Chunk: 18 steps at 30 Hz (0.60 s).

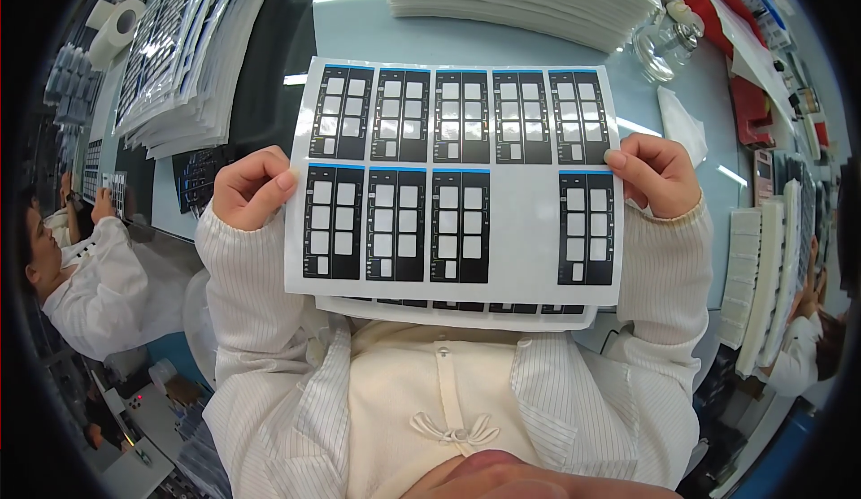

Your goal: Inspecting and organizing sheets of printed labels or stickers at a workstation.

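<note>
Between my two hands I hold up a white sheet of labels. Black panels with white windows and a blue top stripe fill it in two rows, and one place in the lower row is bare white. My left hand pinches the left edge between thumb and fingers. At the right edge, my right hand grips it the same way. Beneath, the lower border of another label sheet sticks out toward me; whether it lies on the table or hangs from the held one, I cannot tell.
A tall stack of sheets stands at the table's far side, another stack of printed sheets at the left. Near the right lie a glass bottle, a white tissue and white trays. A person works at the left.
</note>
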Each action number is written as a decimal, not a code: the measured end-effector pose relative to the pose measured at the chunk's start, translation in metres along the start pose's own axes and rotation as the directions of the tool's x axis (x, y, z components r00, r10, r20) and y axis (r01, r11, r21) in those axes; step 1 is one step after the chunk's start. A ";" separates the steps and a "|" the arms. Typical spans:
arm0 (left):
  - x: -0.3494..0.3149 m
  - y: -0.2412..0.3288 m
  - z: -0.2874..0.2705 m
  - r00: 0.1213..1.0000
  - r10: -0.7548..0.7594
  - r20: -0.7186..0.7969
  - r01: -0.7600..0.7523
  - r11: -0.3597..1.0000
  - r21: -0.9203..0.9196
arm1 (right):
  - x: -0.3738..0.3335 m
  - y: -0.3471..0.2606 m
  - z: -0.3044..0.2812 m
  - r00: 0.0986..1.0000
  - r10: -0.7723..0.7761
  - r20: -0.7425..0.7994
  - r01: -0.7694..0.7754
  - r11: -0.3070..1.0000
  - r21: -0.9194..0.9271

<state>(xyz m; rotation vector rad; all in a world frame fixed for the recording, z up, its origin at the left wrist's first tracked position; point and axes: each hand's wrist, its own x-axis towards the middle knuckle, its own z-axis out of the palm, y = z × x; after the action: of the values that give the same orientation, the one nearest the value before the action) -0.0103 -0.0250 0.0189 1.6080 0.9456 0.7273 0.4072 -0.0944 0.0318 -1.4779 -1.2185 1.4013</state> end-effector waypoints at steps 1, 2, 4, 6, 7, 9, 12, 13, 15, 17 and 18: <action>0.000 -0.001 -0.001 1.000 0.016 0.010 -0.017 1.000 0.005 | 0.000 0.000 0.000 1.000 -0.005 -0.005 0.005 1.000 0.011; 0.000 -0.001 -0.001 1.000 0.015 0.011 -0.015 1.000 0.003 | 0.000 0.000 0.000 1.000 -0.003 -0.006 0.003 1.000 0.011; -0.001 -0.002 0.000 1.000 0.007 -0.015 -0.007 1.000 0.005 | -0.001 -0.001 0.000 1.000 -0.005 -0.015 0.005 1.000 -0.007; -0.001 -0.004 -0.003 1.000 0.014 -0.008 -0.014 1.000 -0.005 | -0.001 -0.001 0.001 1.000 -0.016 -0.025 0.015 1.000 -0.009; -0.001 -0.005 -0.004 1.000 0.023 -0.002 -0.023 1.000 -0.014 | 0.000 -0.001 0.001 0.999 -0.029 -0.036 0.028 1.000 -0.011; -0.001 -0.005 -0.004 1.000 0.013 -0.009 -0.013 1.000 -0.011 | -0.001 -0.001 -0.001 0.999 -0.028 -0.037 0.027 0.999 -0.030; -0.001 -0.005 -0.005 1.000 -0.002 -0.018 0.001 1.000 -0.017 | -0.001 0.000 -0.002 0.999 -0.041 -0.032 0.040 0.999 -0.038; -0.001 -0.006 -0.005 1.000 -0.006 -0.021 0.005 1.000 -0.027 | 0.000 0.000 -0.003 0.998 -0.054 -0.024 0.053 0.998 -0.027; -0.001 -0.005 -0.004 1.000 -0.011 -0.028 0.010 1.000 -0.025 | 0.000 0.002 -0.005 0.999 -0.044 -0.021 0.043 0.999 -0.023; -0.002 -0.006 -0.003 0.999 -0.015 -0.036 0.014 1.000 -0.025 | 0.000 0.002 -0.006 0.999 -0.033 -0.018 0.033 0.999 -0.020; -0.002 -0.006 -0.003 0.999 -0.010 -0.033 0.009 1.000 -0.029 | 0.000 0.002 -0.006 0.999 -0.035 -0.012 0.035 0.999 -0.005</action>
<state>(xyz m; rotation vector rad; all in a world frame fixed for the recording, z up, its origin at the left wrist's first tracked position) -0.0154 -0.0244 0.0140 1.5694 0.9613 0.7598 0.4130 -0.0946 0.0308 -1.4599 -1.2355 1.3649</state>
